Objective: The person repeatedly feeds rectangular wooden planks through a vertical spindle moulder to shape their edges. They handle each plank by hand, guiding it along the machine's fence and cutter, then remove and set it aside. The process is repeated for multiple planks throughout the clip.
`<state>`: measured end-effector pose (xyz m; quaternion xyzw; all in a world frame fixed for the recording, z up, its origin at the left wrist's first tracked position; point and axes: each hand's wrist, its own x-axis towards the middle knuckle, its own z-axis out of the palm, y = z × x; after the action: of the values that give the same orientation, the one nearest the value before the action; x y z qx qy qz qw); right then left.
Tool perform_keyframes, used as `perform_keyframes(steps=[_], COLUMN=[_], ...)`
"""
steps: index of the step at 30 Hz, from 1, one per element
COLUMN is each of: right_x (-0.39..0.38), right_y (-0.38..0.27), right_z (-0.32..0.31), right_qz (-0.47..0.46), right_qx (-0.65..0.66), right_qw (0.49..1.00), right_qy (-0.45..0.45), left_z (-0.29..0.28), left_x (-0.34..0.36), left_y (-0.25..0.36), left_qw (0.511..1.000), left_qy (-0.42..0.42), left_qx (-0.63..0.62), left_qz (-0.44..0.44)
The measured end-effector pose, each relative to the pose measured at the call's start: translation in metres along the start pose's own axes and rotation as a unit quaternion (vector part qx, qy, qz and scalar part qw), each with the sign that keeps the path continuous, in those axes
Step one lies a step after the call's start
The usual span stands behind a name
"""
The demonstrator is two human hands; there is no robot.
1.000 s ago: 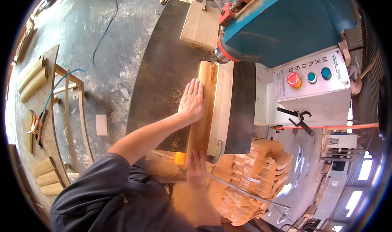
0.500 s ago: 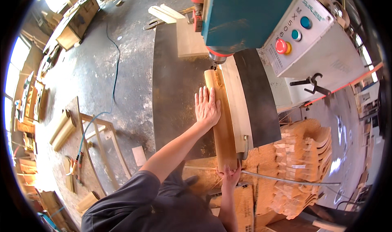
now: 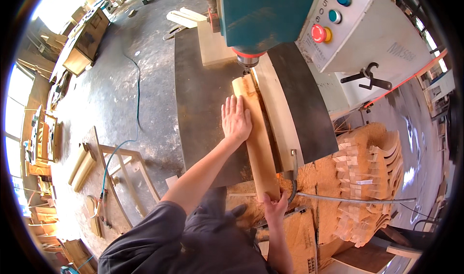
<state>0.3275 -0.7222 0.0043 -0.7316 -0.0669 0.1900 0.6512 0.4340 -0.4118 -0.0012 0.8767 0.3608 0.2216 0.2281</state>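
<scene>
A long wooden piece with a rounded face lies lengthwise on the dark machine table. My left hand rests against its left side, fingers stretched out. At the near end, my right hand grips the wooden piece, fingertips partly hidden beneath it. The far end sits close to the cutter under the teal machine head. Between the wooden piece and the pale wooden fence to its right, a narrow dark gap with sawdust shows.
A control box with a red knob and two buttons hangs at upper right. Stacked curved wood parts covered in sawdust stand at right. A bench with wood pieces and a blue hose are at left.
The wooden piece has shifted left, away from the fence, and a gap has opened along it. Both hands stay on it. The whole view has also moved slightly.
</scene>
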Motion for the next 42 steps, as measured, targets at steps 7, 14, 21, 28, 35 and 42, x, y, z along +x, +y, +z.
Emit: perform_keyframes(steps=[7, 14, 21, 28, 35, 42], right_x=[-0.032, -0.056, -0.097, -0.135, -0.172, -0.175], right_y=[-0.027, -0.03, -0.034, -0.04, -0.03, -0.033], right_z=[-0.027, -0.044, -0.046, -0.044, -0.012, 0.057], right_qz=[-0.334, -0.444, -0.439, -0.425, -0.107, 0.177], right_qx=[-0.436, -0.481, -0.473, -0.467, -0.179, 0.256], right_qw=[0.835, 0.756, 0.764, 0.775, 0.978, 0.95], right_qy=[-0.035, -0.016, -0.012, -0.015, -0.024, -0.003], left_z=[-0.062, -0.124, -0.135, -0.145, -0.147, -0.17], left_x=[-0.107, -0.211, -0.231, -0.244, -0.252, -0.188], left_y=[-0.021, 0.005, 0.022, 0.002, -0.026, -0.061], left_qw=[0.904, 0.683, 0.639, 0.684, 0.592, 0.765], left_qy=[-0.077, -0.262, -0.284, -0.317, -0.343, -0.305], left_qx=[-0.389, -0.592, -0.625, -0.539, -0.653, -0.514], left_qz=[-0.157, -0.337, -0.348, -0.376, -0.325, -0.239])
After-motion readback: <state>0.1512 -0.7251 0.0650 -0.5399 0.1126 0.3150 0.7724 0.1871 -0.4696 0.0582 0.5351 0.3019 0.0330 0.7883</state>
